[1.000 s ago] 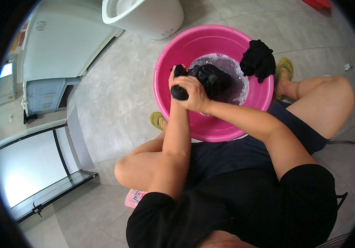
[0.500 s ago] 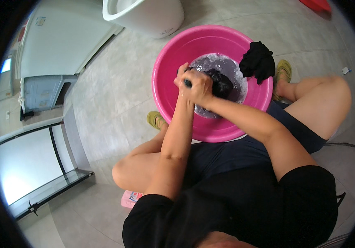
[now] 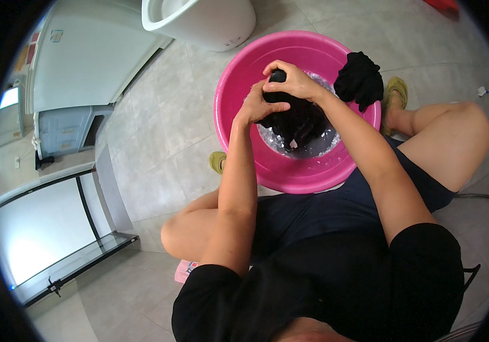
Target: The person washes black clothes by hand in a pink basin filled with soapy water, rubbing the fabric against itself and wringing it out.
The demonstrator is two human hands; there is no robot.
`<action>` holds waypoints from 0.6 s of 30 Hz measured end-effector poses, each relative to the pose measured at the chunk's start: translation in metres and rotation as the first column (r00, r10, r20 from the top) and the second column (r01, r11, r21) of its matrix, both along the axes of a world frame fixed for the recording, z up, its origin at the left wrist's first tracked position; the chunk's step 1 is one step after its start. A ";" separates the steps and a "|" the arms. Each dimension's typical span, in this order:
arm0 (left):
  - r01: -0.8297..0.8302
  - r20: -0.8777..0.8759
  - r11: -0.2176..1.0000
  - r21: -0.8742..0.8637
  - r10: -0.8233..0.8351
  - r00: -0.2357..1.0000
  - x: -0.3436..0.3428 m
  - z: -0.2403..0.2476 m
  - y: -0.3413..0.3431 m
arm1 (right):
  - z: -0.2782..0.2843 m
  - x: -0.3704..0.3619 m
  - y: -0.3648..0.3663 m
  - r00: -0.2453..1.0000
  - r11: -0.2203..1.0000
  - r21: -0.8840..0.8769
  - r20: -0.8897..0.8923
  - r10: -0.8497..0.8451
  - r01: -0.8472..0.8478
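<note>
Wet black cloth (image 3: pixel 307 117): bunched inside the pink basin (image 3: pixel 278 178), clasped in the left hand (image 3: pixel 256 106) and right hand (image 3: pixel 292 81), trailing into sudsy grey water (image 3: pixel 317 150). Could slip free and splash near, towards the dark shorts (image 3: pixel 318 214), if too slick or held too loosely. With a wide rightward swing of the right hand, could also knock the second black cloth (image 3: pixel 358 81) off the far-right rim.

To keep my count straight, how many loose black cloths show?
2: one black cloth in the left hand and right hand, inside the pink basin; another black cloth draped over its right rim. More may be hidden underneath.
</note>
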State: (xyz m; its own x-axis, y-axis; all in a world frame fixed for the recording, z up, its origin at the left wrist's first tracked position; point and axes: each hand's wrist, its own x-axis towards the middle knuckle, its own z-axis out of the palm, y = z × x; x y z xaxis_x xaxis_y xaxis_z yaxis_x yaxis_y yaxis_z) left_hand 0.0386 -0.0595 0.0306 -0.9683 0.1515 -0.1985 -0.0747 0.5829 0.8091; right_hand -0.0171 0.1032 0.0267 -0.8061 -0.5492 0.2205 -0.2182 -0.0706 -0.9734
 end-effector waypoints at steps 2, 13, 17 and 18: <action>0.077 0.148 0.995 -0.056 -0.068 0.987 -0.001 0.015 0.005 | 0.016 0.006 -0.001 0.995 0.995 -0.065 0.056 0.080 -0.077; -0.176 0.105 0.345 0.922 0.214 0.971 0.013 0.012 -0.028 | -0.064 0.025 0.012 0.998 0.736 0.677 0.021 -0.057 0.028; -0.573 0.646 -0.305 0.761 0.270 0.714 -0.002 -0.002 -0.017 | -0.089 0.022 0.012 0.801 0.809 0.467 0.293 -0.523 0.357; -0.610 0.674 -0.294 0.736 0.240 0.699 -0.001 -0.006 -0.016 | -0.087 0.022 0.004 0.835 0.844 0.302 0.205 -0.511 0.443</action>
